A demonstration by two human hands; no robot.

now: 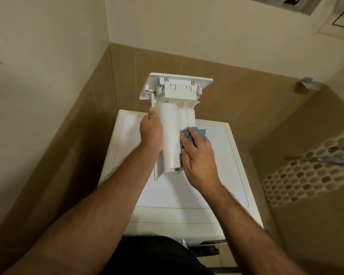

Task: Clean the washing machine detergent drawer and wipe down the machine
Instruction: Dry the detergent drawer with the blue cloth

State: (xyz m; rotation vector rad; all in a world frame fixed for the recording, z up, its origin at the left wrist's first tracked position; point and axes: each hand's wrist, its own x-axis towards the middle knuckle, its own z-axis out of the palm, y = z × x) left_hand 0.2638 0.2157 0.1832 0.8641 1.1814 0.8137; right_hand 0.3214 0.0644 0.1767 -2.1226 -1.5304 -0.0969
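The white detergent drawer (172, 124) is out of the machine and held in the air above the washing machine top (222, 167), underside toward me, front panel pointing away. My left hand (151, 132) grips its left edge. My right hand (199, 155) presses a blue cloth (195, 133) against the drawer's right side. The cloth is bunched under my fingers and partly hidden by them.
The white washing machine stands in a corner between a brown tiled wall (83, 120) on the left and at the back. A mosaic tile band (306, 175) and metal fittings (334, 160) are on the right wall. My dark clothing (157, 257) is at the machine's front edge.
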